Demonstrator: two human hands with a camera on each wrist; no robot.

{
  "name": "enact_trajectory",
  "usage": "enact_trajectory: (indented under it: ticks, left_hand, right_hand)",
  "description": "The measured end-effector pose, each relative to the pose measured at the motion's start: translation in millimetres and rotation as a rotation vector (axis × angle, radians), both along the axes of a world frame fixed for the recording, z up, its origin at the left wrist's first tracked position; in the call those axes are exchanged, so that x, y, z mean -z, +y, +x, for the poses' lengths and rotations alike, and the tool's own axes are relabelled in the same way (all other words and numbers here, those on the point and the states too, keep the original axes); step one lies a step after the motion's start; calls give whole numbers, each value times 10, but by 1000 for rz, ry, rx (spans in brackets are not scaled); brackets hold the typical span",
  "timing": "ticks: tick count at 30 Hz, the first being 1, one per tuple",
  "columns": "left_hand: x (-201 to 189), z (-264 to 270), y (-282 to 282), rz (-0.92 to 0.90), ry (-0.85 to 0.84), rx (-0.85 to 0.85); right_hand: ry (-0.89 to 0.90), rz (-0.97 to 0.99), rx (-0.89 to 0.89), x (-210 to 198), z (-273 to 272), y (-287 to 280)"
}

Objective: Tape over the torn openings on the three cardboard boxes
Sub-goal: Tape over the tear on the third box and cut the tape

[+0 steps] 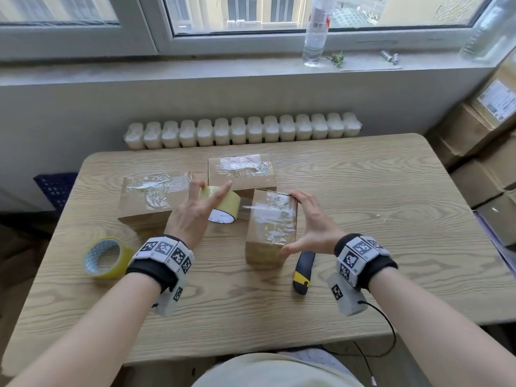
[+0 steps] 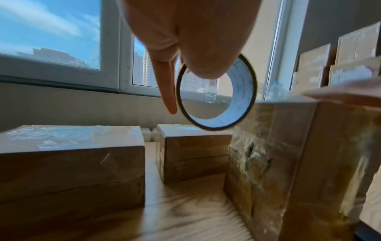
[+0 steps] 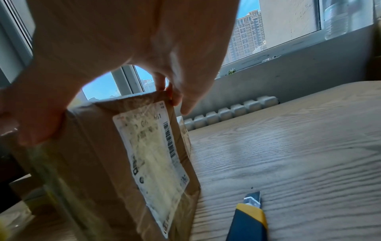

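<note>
Three brown cardboard boxes stand on the table, all with shiny clear tape on top. The left box [image 1: 153, 196] [image 2: 70, 163] and the back box [image 1: 241, 171] [image 2: 195, 153] lie flat. The near box [image 1: 268, 227] [image 2: 288, 154] [image 3: 92, 154] stands on end. My right hand [image 1: 296, 222] [image 3: 123, 40] grips its top, thumb at the near corner and fingers at the far corner. My left hand [image 1: 208, 195] [image 2: 185, 48] pinches a yellowish tape roll [image 1: 223, 205] [image 2: 243, 101] in the air just left of that box. A clear strip [image 1: 245, 210] runs from the roll onto the box.
A second tape roll [image 1: 107, 258] lies at the table's front left. A yellow and dark blue utility knife [image 1: 304, 272] [image 3: 249, 216] lies just right of the near box. Stacked cartons [image 1: 485, 152] stand to the right of the wooden table [image 1: 391, 191]. A plastic bottle [image 1: 315, 32] is on the windowsill.
</note>
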State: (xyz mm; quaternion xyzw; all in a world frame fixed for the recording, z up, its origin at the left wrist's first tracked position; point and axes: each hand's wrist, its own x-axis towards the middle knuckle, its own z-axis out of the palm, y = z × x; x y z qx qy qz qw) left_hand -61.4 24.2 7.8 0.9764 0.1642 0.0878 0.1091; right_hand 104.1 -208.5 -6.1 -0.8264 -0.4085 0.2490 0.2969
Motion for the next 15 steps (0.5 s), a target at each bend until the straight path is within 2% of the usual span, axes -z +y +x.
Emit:
enact_trajectory:
  ticks: [8,12,15]
  left_hand:
    - [205,-19,-40,35,86,-47]
    - [207,-8,-90,-45,152,-84]
    - [239,-23,-98,-111,133,-108]
  right_hand:
    - [20,-12,1,-12,-8,5]
    - [30,-30,8,-32,-25,6]
    - [-3,-153,-36,-103,-68,26]
